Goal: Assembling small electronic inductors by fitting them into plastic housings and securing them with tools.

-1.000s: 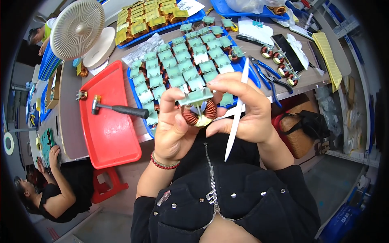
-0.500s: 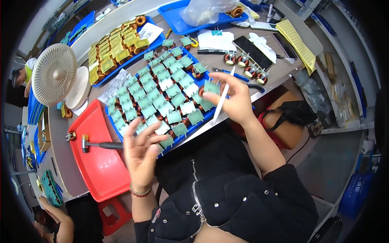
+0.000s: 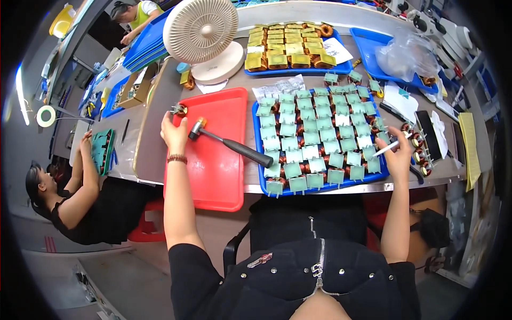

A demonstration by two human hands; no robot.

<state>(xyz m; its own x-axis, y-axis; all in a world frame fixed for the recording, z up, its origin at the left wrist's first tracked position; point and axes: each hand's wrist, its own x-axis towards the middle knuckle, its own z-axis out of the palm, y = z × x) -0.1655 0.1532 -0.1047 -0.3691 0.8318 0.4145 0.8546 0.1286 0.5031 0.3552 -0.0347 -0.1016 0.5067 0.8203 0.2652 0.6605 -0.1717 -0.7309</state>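
Observation:
My left hand (image 3: 175,132) reaches to the far left corner of the red tray (image 3: 226,184), its thumb and fingers apart at a small copper coil with pins (image 3: 180,110). Whether the fingertips touch that coil is hard to see. Over the right edge of a blue tray (image 3: 257,146), my right hand (image 3: 398,157) is closed on a white stick-like tool (image 3: 389,148), its tip pointing left. Rows of coils with pale green square boards (image 3: 324,122) fill this blue tray. A hammer (image 3: 232,146) lies across the red tray, its black handle end resting against the blue tray.
A fan (image 3: 205,32) stands behind the red tray. Farther back, another blue tray (image 3: 341,70) holds yellow-wrapped coils, and a third (image 3: 368,45) bears a plastic bag. Several loose coils (image 3: 418,149), a phone and a yellow pad (image 3: 469,144) lie right. A co-worker (image 3: 74,197) sits left.
My view has turned left. My left hand has moved out to the coil by the red tray. My right hand has drawn back from the green-board coils, keeping the white tool.

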